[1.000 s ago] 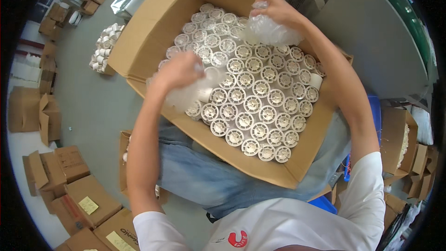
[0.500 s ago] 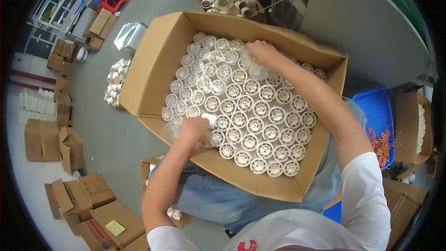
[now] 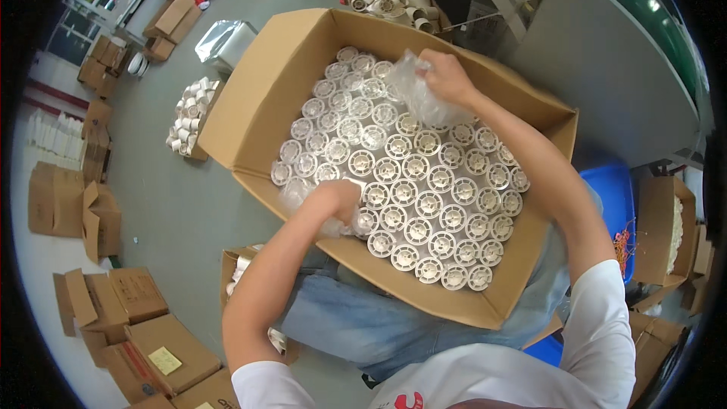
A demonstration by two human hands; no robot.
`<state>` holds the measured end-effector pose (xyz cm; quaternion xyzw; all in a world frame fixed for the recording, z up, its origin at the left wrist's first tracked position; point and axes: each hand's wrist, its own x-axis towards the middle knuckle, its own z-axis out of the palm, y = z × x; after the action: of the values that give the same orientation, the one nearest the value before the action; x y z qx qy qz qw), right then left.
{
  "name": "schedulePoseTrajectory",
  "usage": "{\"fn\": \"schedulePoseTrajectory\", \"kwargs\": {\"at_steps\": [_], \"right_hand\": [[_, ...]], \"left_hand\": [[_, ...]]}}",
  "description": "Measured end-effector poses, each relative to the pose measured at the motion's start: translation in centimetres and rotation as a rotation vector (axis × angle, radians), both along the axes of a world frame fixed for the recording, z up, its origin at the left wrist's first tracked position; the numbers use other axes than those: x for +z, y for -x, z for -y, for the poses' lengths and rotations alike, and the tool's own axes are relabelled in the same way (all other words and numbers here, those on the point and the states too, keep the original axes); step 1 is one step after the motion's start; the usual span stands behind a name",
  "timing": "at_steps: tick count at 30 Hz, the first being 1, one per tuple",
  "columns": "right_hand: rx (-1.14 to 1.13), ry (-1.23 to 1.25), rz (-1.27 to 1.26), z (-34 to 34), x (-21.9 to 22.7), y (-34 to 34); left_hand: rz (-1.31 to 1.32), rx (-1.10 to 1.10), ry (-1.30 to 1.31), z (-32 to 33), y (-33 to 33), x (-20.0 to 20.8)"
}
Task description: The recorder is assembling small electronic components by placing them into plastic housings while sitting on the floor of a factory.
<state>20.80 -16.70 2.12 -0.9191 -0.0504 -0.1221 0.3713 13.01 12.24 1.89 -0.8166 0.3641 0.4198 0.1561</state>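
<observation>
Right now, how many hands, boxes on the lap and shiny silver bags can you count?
Hands: 2, left hand and right hand, each gripping clear plastic
Box on the lap: 1
Shiny silver bag: 1
Total: 4

Clear plastic sheet (image 3: 420,95) crumpled over rows of white round caps (image 3: 424,204) filling open cardboard box (image 3: 265,106).

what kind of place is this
Likely a packing area of a small factory or warehouse. A large cardboard box holds rows of identical white round plastic parts, and flattened and stacked cartons lie on the grey concrete floor.
</observation>
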Motion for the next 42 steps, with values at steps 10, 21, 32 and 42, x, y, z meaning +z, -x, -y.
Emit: {"fn": "schedulePoseTrajectory", "kwargs": {"at_steps": [10, 21, 32, 42], "right_hand": [[-0.078, 0.157, -0.208, -3.4, 4.7, 0.4], [0.019, 0.322, -0.375, -4.0, -6.1, -1.4], [0.04, 0.094, -0.245, -4.9, -4.9, -0.3], [-0.098, -0.415, 0.009, -3.2, -2.6, -2.5]], "left_hand": [[0.103, 0.457, 0.737, -4.8, -1.8, 7.0], [0.247, 0.39, 0.241, -5.2, -3.8, 3.3], [0.165, 0.248, -0.095, -6.2, -3.9, -1.5], [0.093, 0.237, 0.098, -4.9, -4.2, 1.3]]}}
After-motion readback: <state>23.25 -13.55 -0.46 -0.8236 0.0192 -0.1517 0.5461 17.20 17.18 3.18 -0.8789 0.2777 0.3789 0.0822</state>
